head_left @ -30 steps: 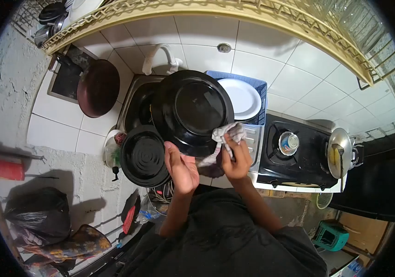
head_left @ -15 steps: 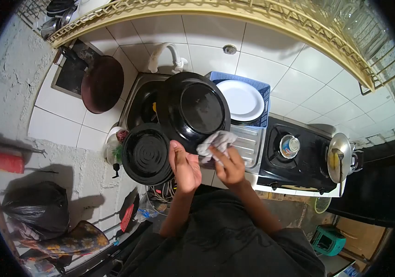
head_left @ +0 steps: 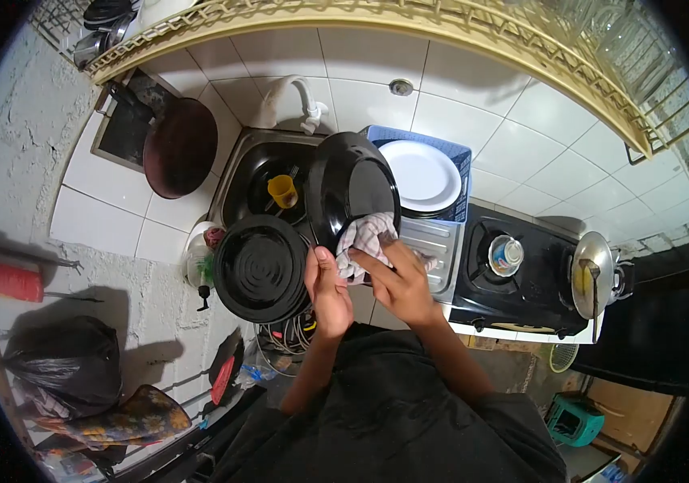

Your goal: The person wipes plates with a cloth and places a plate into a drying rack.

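My left hand grips the near edge of a shiny black plate, thumb on the side facing me. The plate is tilted, partly side-on, above the sink. With my right hand I press a checked white cloth against the plate's lower right part, fingers closed on the cloth. Left of the plate sits a stack of black plates at the sink's near edge. A yellow cup lies in the sink behind.
A blue basket holds white and black plates to the right. Beyond it are a gas stove with a can and a wok. A brown pan hangs left. A faucet and a yellow dish rack are above.
The black plate has turned more edge-on, uncovering the yellow cup in the sink. My right hand has moved the cloth slightly up and further over the plate's underside.
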### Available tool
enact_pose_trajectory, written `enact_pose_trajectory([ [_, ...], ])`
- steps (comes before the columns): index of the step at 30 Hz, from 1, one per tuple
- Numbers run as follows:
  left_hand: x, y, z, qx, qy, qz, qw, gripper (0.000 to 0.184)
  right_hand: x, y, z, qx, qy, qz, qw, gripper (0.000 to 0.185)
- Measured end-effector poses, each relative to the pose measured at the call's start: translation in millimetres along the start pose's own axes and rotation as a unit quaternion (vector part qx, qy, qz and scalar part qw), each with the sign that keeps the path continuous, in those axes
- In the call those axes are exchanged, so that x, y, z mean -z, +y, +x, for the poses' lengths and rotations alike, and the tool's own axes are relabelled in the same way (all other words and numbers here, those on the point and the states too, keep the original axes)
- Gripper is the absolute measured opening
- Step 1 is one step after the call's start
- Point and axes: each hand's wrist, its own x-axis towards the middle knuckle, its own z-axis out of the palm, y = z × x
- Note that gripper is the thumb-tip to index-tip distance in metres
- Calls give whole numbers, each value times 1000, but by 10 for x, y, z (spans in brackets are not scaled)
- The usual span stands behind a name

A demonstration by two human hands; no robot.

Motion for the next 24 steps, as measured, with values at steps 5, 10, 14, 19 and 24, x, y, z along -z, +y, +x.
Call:
enact_pose_trajectory([
  [5,73,-41,35,-4,-22,96,995,25,35,13,19,-47,25,-22,998,50],
  [10,-38,47,26,-98,-75,274,954,40,160,64,362,-66,38,-19,997,51],
  [14,33,54,46,-124,-92,346,925,43,220,250,512,-96,22,8,995,52],
  [19,43,-3,123,-220,-32,400,889,37,253,148,518,-20,11,3,1000,48],
  [24,-13,96,133,-283,1,427,859,35,319,277,607,-143,51,40,988,50],
])
